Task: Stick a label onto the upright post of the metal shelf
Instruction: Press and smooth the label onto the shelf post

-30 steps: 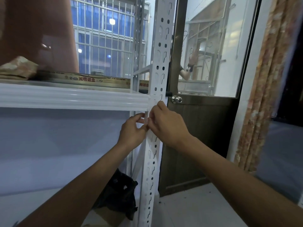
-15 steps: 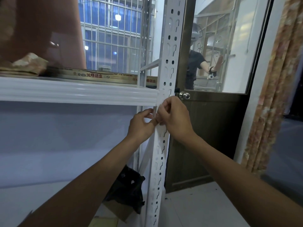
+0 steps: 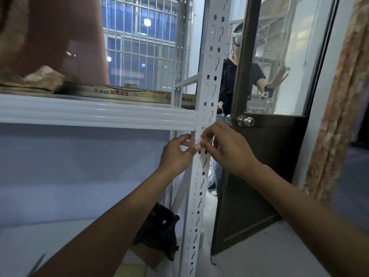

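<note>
A white perforated upright post (image 3: 211, 76) of the metal shelf runs top to bottom through the middle of the view. Just below the white shelf beam (image 3: 95, 114), both my hands meet at the post. My left hand (image 3: 175, 154) pinches a small pale label (image 3: 196, 142) from the left. My right hand (image 3: 225, 146) pinches it from the right, fingers curled against the post's face. The label is mostly hidden by my fingertips.
A brown door (image 3: 265, 156) with a metal knob (image 3: 245, 120) stands ajar just right of the post. Another person (image 3: 245, 76) is behind its glass. A black bag (image 3: 159, 228) lies low by the post. Boxes (image 3: 119, 92) sit on the shelf. A patterned curtain (image 3: 339, 96) hangs at the right.
My view has shifted left, so the post and door sit further right. Both hands stay at the same spot on the post; the person behind the glass has come more into view.
</note>
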